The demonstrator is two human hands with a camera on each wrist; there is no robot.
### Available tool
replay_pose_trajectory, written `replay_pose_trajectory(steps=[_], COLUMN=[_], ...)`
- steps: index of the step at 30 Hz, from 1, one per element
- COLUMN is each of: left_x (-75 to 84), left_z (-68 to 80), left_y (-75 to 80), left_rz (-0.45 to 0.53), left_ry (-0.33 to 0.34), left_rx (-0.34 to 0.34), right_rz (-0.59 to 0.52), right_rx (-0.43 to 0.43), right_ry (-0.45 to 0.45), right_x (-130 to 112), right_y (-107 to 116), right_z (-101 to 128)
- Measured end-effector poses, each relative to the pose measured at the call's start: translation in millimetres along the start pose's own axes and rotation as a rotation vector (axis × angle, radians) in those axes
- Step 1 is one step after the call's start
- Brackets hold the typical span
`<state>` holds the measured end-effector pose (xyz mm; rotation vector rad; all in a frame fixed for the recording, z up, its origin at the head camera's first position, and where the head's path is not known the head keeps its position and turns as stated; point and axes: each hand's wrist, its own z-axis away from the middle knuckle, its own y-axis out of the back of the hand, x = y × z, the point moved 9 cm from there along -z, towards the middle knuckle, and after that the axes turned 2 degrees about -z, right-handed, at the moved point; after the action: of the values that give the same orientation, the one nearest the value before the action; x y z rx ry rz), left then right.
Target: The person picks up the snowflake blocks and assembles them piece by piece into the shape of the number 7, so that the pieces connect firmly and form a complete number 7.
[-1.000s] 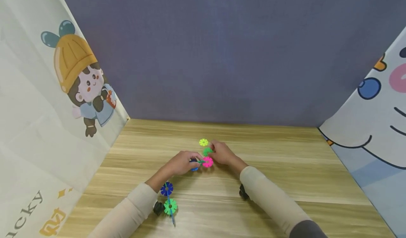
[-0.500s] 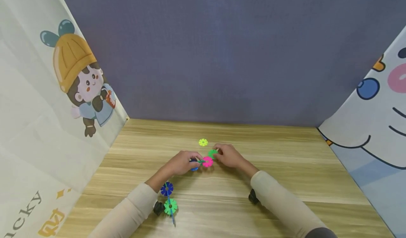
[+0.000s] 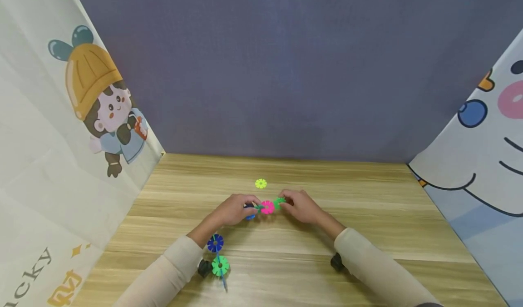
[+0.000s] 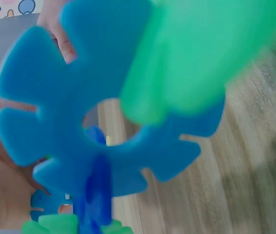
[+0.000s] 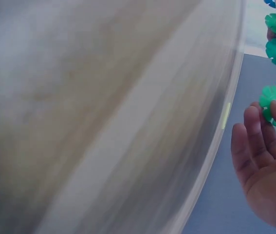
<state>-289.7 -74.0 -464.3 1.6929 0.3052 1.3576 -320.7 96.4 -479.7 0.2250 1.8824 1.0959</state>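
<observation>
My left hand (image 3: 234,210) pinches a chain of slotted snowflake discs near its far end. A pink snowflake disc (image 3: 267,207) sits just beyond its fingertips. My right hand (image 3: 301,205) pinches a green snowflake disc (image 3: 278,203) at the pink one's right edge. In the right wrist view the green and pink discs meet edge to edge; how deep the slots engage cannot be told. The chain's tail, with a dark blue disc (image 3: 215,243) and a green disc (image 3: 220,265), hangs by the left forearm. A blue disc (image 4: 55,97) fills much of the left wrist view.
A loose yellow snowflake disc (image 3: 260,183) lies on the wood-grain table (image 3: 367,198) beyond both hands. A dark grey-blue panel (image 3: 286,71) stands along the back edge. Printed white sheets flank the table left and right.
My right hand has drawn the green disc from near the yellow one, rightward and toward me, to the pink disc's right edge. The left hand stays nearly still.
</observation>
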Motion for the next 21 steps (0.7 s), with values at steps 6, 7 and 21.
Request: replay_pose_trajectory(steps=[6, 7, 21], left_x=[1.0, 1.2, 6.4], left_z=[-2.1, -2.4, -4.0], left_y=[-1.8, -1.9, -2.0], left_rz=[-0.001, 0.002, 0.011], left_ry=[-0.007, -0.009, -0.014], left_rx=[0.003, 0.004, 0.009], right_rz=[-0.006, 0.0, 0.17], right_rx=[0.0, 0.001, 0.1], right_ry=[0.003, 0.005, 0.116], right_x=[-0.6, -0.5, -16.7], right_y=[1.0, 1.0, 6.9], right_z=[5.5, 5.5, 6.0])
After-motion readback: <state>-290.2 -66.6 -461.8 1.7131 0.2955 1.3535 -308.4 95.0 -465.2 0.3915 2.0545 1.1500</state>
